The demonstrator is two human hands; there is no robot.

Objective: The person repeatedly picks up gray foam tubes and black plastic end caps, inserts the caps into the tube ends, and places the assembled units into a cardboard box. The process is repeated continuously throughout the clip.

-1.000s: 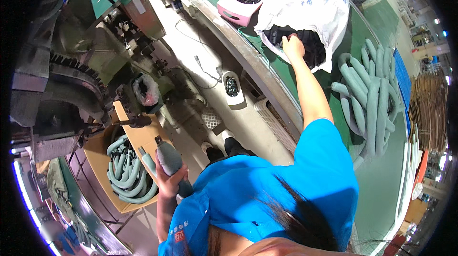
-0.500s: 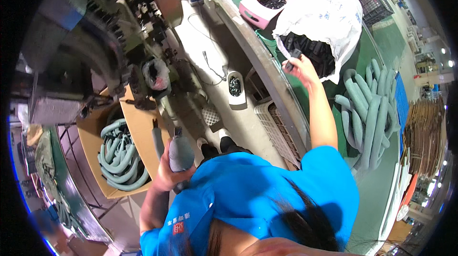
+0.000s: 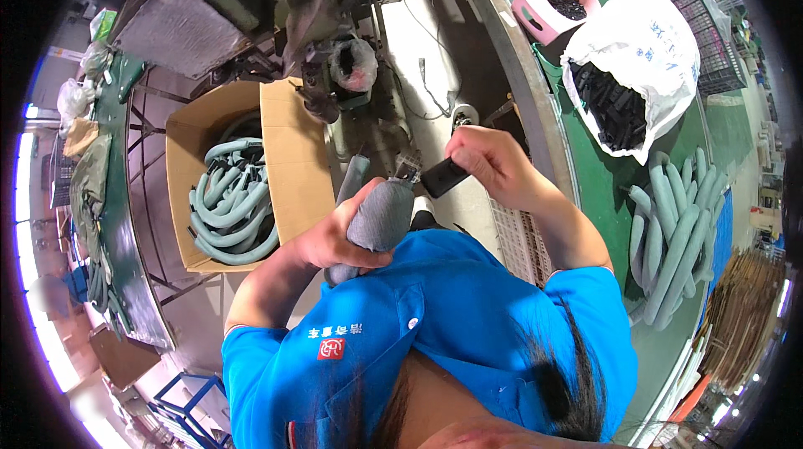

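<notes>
Currently grips a grey padded piece [image 3: 381, 219] in left hand [image 3: 339, 236], with fingers wrapped round it, before the blue shirt [image 3: 477, 290]. Pinches a black block [image 3: 443, 178] in right hand [image 3: 495, 166], between thumb and fingers, near the padded piece's tip; cannot tell whether touching. Also sees black pieces [image 3: 606, 106] in a white sack [image 3: 661, 43], right, and tubes [image 3: 226, 206] in a carton [image 3: 297, 173], left.
</notes>
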